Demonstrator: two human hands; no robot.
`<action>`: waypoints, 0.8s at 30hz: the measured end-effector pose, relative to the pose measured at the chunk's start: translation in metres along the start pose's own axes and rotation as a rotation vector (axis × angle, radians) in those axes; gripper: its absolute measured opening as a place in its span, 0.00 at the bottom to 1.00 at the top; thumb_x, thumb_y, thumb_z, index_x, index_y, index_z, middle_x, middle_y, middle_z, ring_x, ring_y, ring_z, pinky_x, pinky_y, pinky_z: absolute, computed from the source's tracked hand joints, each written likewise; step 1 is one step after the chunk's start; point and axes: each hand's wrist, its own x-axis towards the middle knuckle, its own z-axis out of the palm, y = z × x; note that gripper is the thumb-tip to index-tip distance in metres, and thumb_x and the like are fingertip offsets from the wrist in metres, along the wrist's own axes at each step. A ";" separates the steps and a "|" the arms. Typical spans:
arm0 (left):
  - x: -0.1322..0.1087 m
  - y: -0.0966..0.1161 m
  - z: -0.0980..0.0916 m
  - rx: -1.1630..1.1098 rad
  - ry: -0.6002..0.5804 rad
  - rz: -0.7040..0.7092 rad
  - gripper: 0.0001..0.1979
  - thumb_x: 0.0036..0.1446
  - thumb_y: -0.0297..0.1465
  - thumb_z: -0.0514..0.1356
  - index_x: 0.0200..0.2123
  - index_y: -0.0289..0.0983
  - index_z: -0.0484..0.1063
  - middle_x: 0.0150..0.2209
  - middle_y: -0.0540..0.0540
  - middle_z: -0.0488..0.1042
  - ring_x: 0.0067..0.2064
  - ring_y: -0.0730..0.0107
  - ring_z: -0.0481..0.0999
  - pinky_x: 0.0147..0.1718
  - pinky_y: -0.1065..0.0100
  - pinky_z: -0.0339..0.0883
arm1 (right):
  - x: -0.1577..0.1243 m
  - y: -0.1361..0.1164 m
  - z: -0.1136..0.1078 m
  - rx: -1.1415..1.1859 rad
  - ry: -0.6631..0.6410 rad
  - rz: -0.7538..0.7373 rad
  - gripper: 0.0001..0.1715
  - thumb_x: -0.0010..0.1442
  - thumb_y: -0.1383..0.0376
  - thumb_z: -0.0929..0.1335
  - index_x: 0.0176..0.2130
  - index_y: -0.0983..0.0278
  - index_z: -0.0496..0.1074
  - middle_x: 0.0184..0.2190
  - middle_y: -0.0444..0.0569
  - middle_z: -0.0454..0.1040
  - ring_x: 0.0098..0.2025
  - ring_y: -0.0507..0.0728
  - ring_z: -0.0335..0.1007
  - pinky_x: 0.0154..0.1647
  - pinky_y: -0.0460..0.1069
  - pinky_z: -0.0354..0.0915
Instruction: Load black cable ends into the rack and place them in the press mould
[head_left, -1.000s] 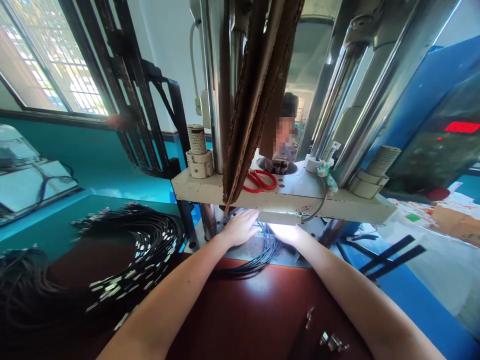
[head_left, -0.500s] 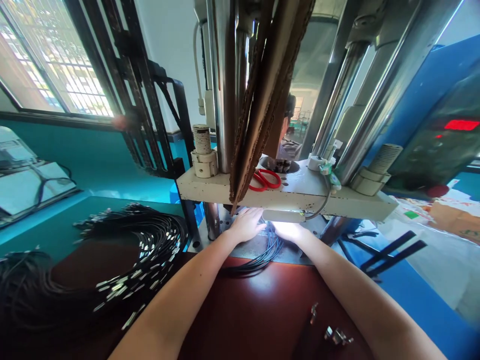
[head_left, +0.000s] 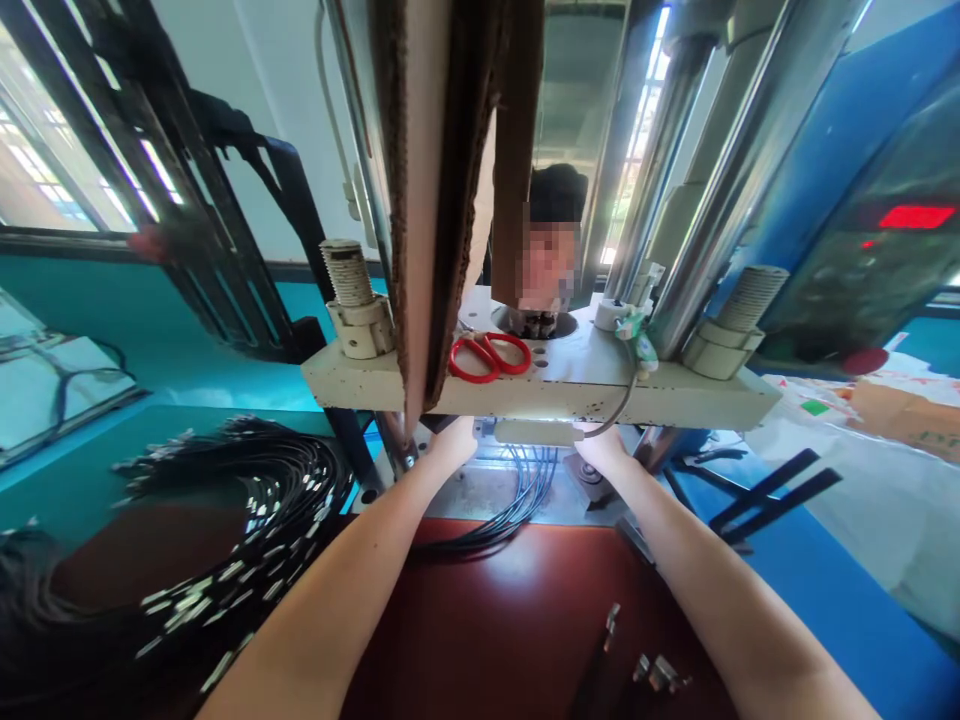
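Observation:
Both my arms reach under the cream press plate [head_left: 420,395]. My left hand [head_left: 455,440] is at the left of the lit gap, its fingers hidden beneath the plate. On the right side of the gap is my right hand [head_left: 598,445], its fingers also out of sight behind the lamp bar [head_left: 536,432] and plate. Between the hands, thin black cables [head_left: 525,500] run out of the gap and curve left over the metal base [head_left: 480,490]. What either hand touches cannot be made out.
Red-handled scissors [head_left: 491,357] and cardboard [head_left: 427,200] are on the press. A large cable bundle [head_left: 300,500] lies left. Small metal parts [head_left: 660,673] sit on the brown table [head_left: 487,630]. A person [head_left: 551,250] is behind the press.
My hands have moved apart and further under the plate, one to each side of the cables. The view has shifted, and the person behind the press now shows more fully.

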 end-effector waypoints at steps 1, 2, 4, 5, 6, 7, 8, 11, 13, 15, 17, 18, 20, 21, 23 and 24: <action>-0.001 0.000 0.000 0.009 -0.001 0.009 0.16 0.48 0.24 0.51 0.40 0.37 0.71 0.41 0.41 0.74 0.48 0.60 0.71 0.45 0.66 0.63 | 0.001 -0.001 0.000 -0.005 0.000 0.002 0.16 0.53 0.74 0.62 0.39 0.69 0.75 0.39 0.61 0.75 0.44 0.62 0.70 0.41 0.52 0.63; -0.002 0.000 0.000 0.017 0.000 0.016 0.17 0.47 0.23 0.51 0.41 0.37 0.71 0.41 0.42 0.74 0.47 0.60 0.71 0.45 0.66 0.63 | 0.002 -0.001 0.000 -0.009 0.000 0.002 0.16 0.53 0.74 0.62 0.39 0.70 0.75 0.39 0.61 0.75 0.44 0.63 0.70 0.41 0.53 0.63; -0.004 0.000 -0.001 0.034 0.004 0.026 0.20 0.45 0.22 0.51 0.43 0.37 0.70 0.42 0.42 0.74 0.47 0.61 0.72 0.45 0.66 0.63 | 0.003 0.000 0.001 -0.014 0.005 -0.001 0.17 0.52 0.75 0.62 0.40 0.70 0.74 0.41 0.60 0.75 0.44 0.62 0.70 0.42 0.53 0.63; -0.004 0.000 -0.001 0.043 0.006 0.031 0.21 0.45 0.21 0.51 0.44 0.37 0.69 0.42 0.42 0.74 0.47 0.61 0.72 0.46 0.66 0.63 | 0.003 0.000 0.002 -0.014 0.010 -0.007 0.18 0.51 0.76 0.62 0.41 0.70 0.73 0.41 0.60 0.74 0.44 0.62 0.70 0.43 0.53 0.63; -0.004 0.000 -0.001 0.051 0.006 0.036 0.21 0.44 0.21 0.51 0.44 0.37 0.68 0.42 0.43 0.74 0.47 0.61 0.71 0.47 0.66 0.62 | 0.003 0.001 0.003 -0.013 0.019 -0.015 0.19 0.50 0.76 0.62 0.43 0.70 0.72 0.42 0.59 0.74 0.45 0.61 0.69 0.44 0.53 0.62; -0.004 -0.001 -0.001 0.058 0.005 0.043 0.21 0.45 0.21 0.51 0.44 0.37 0.68 0.42 0.43 0.74 0.47 0.62 0.71 0.47 0.66 0.62 | 0.002 0.002 0.003 -0.011 0.032 -0.026 0.21 0.49 0.76 0.62 0.44 0.70 0.72 0.43 0.59 0.73 0.45 0.61 0.69 0.45 0.52 0.61; -0.003 -0.001 -0.002 0.065 0.002 0.050 0.20 0.45 0.21 0.51 0.44 0.37 0.68 0.42 0.43 0.74 0.47 0.62 0.71 0.47 0.66 0.62 | 0.000 0.003 0.004 -0.008 0.048 -0.040 0.22 0.49 0.76 0.62 0.45 0.69 0.71 0.45 0.58 0.73 0.46 0.60 0.68 0.46 0.52 0.60; -0.001 -0.003 -0.003 0.080 -0.009 0.072 0.19 0.47 0.23 0.51 0.44 0.37 0.68 0.42 0.42 0.74 0.46 0.61 0.72 0.46 0.65 0.62 | -0.009 0.005 0.004 -0.002 0.098 -0.106 0.25 0.49 0.76 0.61 0.47 0.64 0.71 0.46 0.54 0.72 0.48 0.58 0.66 0.49 0.50 0.57; -0.001 -0.004 -0.005 0.088 -0.005 0.084 0.20 0.47 0.23 0.50 0.45 0.37 0.67 0.42 0.43 0.73 0.46 0.61 0.71 0.45 0.65 0.63 | -0.015 0.005 0.002 -0.006 0.125 -0.157 0.27 0.50 0.76 0.60 0.49 0.61 0.70 0.47 0.51 0.72 0.49 0.57 0.64 0.50 0.50 0.55; -0.005 -0.001 -0.007 0.097 0.021 0.081 0.21 0.47 0.22 0.50 0.47 0.36 0.66 0.43 0.41 0.73 0.46 0.60 0.70 0.46 0.65 0.62 | -0.020 0.004 0.001 -0.016 0.145 -0.191 0.29 0.50 0.76 0.60 0.50 0.59 0.69 0.48 0.51 0.71 0.49 0.57 0.64 0.50 0.51 0.54; -0.016 0.008 -0.009 0.103 0.073 0.072 0.21 0.49 0.22 0.49 0.48 0.35 0.65 0.45 0.40 0.71 0.49 0.59 0.68 0.47 0.63 0.61 | -0.021 0.003 0.001 -0.031 0.152 -0.198 0.29 0.50 0.75 0.61 0.51 0.58 0.69 0.46 0.51 0.72 0.48 0.58 0.65 0.48 0.51 0.55; -0.023 0.016 -0.010 0.108 0.113 0.091 0.20 0.51 0.22 0.49 0.48 0.34 0.65 0.46 0.39 0.70 0.49 0.58 0.67 0.48 0.62 0.60 | -0.021 0.002 0.001 -0.038 0.151 -0.192 0.29 0.50 0.75 0.61 0.50 0.58 0.69 0.44 0.51 0.73 0.46 0.59 0.66 0.46 0.51 0.56; -0.042 0.036 -0.009 0.137 0.173 0.229 0.15 0.55 0.26 0.48 0.44 0.35 0.68 0.44 0.39 0.70 0.48 0.58 0.67 0.47 0.60 0.60 | -0.019 0.002 0.003 -0.052 0.147 -0.171 0.27 0.50 0.74 0.61 0.49 0.59 0.70 0.40 0.52 0.75 0.44 0.60 0.67 0.43 0.51 0.57; -0.053 0.047 -0.008 0.167 0.177 0.353 0.13 0.56 0.28 0.48 0.39 0.35 0.70 0.41 0.40 0.70 0.45 0.57 0.68 0.45 0.59 0.60 | -0.019 0.002 0.004 -0.059 0.147 -0.159 0.26 0.50 0.74 0.61 0.48 0.60 0.71 0.39 0.53 0.75 0.44 0.60 0.67 0.42 0.51 0.57; -0.070 0.070 -0.004 0.227 0.154 0.592 0.11 0.57 0.32 0.50 0.31 0.35 0.70 0.35 0.41 0.70 0.41 0.56 0.68 0.39 0.59 0.62 | -0.018 0.002 0.005 -0.073 0.148 -0.143 0.25 0.52 0.74 0.60 0.48 0.61 0.71 0.40 0.53 0.75 0.44 0.60 0.67 0.42 0.51 0.57; -0.077 0.080 -0.002 0.252 0.150 0.656 0.10 0.57 0.32 0.51 0.30 0.34 0.69 0.34 0.41 0.70 0.40 0.56 0.68 0.36 0.60 0.62 | -0.018 0.002 0.005 -0.079 0.149 -0.142 0.25 0.52 0.74 0.60 0.48 0.60 0.70 0.41 0.53 0.74 0.44 0.60 0.67 0.43 0.51 0.56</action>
